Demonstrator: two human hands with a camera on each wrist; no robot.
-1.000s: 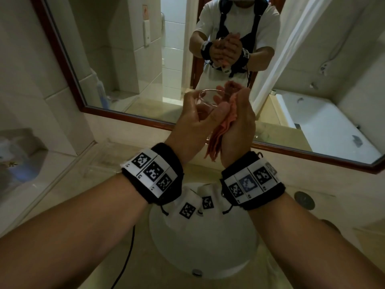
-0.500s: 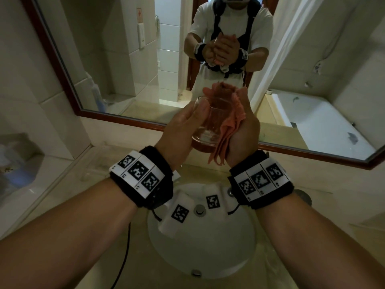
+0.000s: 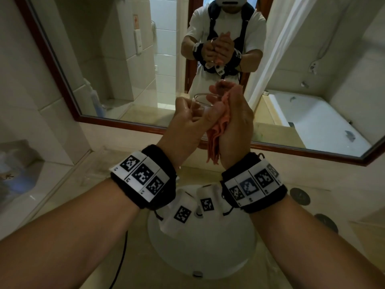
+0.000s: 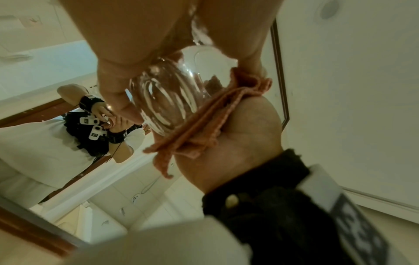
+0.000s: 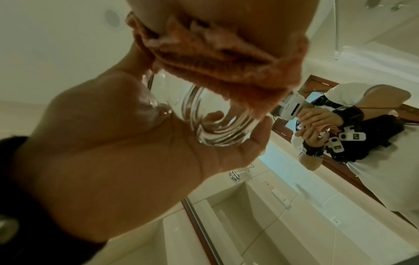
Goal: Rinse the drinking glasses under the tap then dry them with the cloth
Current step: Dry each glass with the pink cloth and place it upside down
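Note:
A clear drinking glass (image 3: pixel 199 102) is held at chest height in front of the mirror, above the basin. My left hand (image 3: pixel 187 119) grips it from the left, with the thumb lying across its near side. My right hand (image 3: pixel 235 122) holds a folded pink cloth (image 3: pixel 215 140) and presses it against the right side of the glass. In the left wrist view the cloth (image 4: pixel 204 129) lies between the right palm (image 4: pixel 244 143) and the streaked glass (image 4: pixel 167 100). In the right wrist view the cloth (image 5: pixel 215 59) covers the upper glass (image 5: pixel 211 125), whose base rests in the left hand (image 5: pixel 113 143).
A round white basin (image 3: pixel 239 261) sits below my wrists in a beige counter (image 3: pixel 87 184), the tap (image 3: pixel 199 213) partly hidden by the wrist cameras. A wood-framed mirror (image 3: pixel 125 59) fills the wall ahead. A black cable (image 3: pixel 120 257) hangs at the counter front, and two round dark discs (image 3: pixel 300 195) lie at right.
Both hands have kept hold of the glass and cloth, working around the glass. The left thumb now crosses its near side again, hiding the body that showed half a second ago.

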